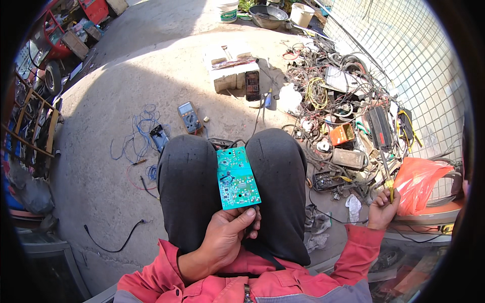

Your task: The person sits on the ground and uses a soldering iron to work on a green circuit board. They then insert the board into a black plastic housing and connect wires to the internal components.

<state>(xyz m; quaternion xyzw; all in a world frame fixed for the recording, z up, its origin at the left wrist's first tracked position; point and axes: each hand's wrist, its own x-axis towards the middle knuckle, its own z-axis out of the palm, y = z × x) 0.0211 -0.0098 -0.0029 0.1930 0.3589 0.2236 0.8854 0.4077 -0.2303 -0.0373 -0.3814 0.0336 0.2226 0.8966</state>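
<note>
My left hand (230, 231) is closed on the near edge of a green circuit board (235, 186), the thumb on top and the fingers curled beneath. The board lies in the gap between my knees, small components and solder points facing up. Out to the right, beside a red plastic bag (418, 183), my right hand (383, 208) grips a yellow-handled screwdriver (389, 183). Its thin shaft points away from me, toward the heap of parts. The shaft's tip is hard to make out against the clutter.
A tangled heap of cables and electronic parts (343, 121) runs along the mesh fence (429, 65). Beyond my knees are a multimeter (189, 118), blue wire (135, 132) and a white block (233, 76). A black cord (118, 248) lies on the left; buckets (301, 15) stand far back.
</note>
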